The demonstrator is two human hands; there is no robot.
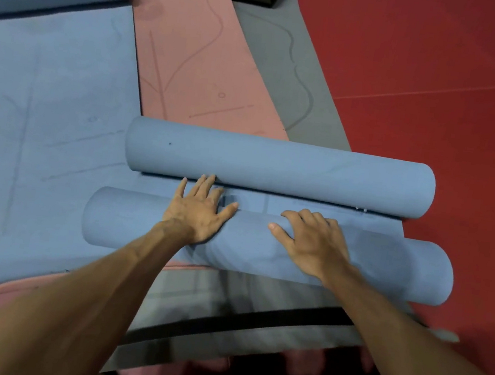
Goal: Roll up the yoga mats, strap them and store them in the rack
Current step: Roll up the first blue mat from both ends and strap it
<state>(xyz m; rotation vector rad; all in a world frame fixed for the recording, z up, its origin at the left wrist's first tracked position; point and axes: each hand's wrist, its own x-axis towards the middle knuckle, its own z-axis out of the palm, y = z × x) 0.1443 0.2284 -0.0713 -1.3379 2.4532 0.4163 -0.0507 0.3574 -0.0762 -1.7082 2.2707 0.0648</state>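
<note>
Two hands, status? (Sup.)
L hand [198,211] pressed flat on near blue roll [130,219]; R hand [311,242] apart from it, fingers curled over the crest. (Insp.)
Edges, room? (Sup.)
Far blue roll [304,169] just beyond, parallel; red floor [439,86] off near blue roll's R end. (Insp.)

A: Red floor [443,55] fills the whole right side, smooth and matte, with a darker patch down at the bottom edge.
B: A thin pale seam [439,91] slants across it. The light's soft and even.
</note>
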